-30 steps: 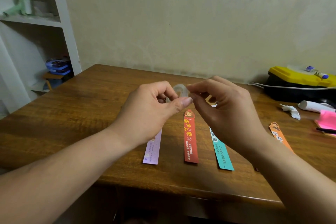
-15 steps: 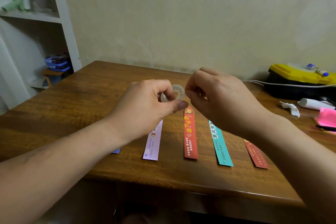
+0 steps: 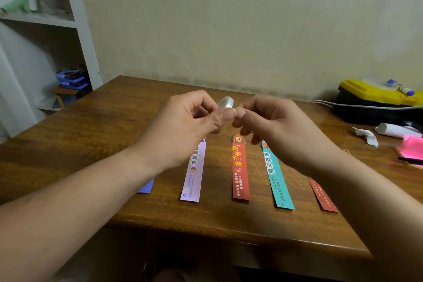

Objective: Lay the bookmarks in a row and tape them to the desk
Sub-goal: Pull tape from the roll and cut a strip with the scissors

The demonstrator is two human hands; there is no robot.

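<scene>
Several bookmarks lie side by side on the wooden desk: a blue one mostly hidden under my left forearm, a lilac one, a red one, a teal one and a dark red one partly under my right wrist. Above them my left hand holds a small roll of clear tape between thumb and fingers. My right hand meets it thumb to thumb and pinches at the roll's edge; the tape end itself is too fine to see.
A yellow and black case with a glue tube, a white cable, a white roll, crumpled paper and pink sticky notes crowd the desk's right end. A white shelf stands at the left.
Both hands dropped a little and stayed together at the tape roll. The view shifted, so the blue and dark red bookmarks now show beside my arms.
</scene>
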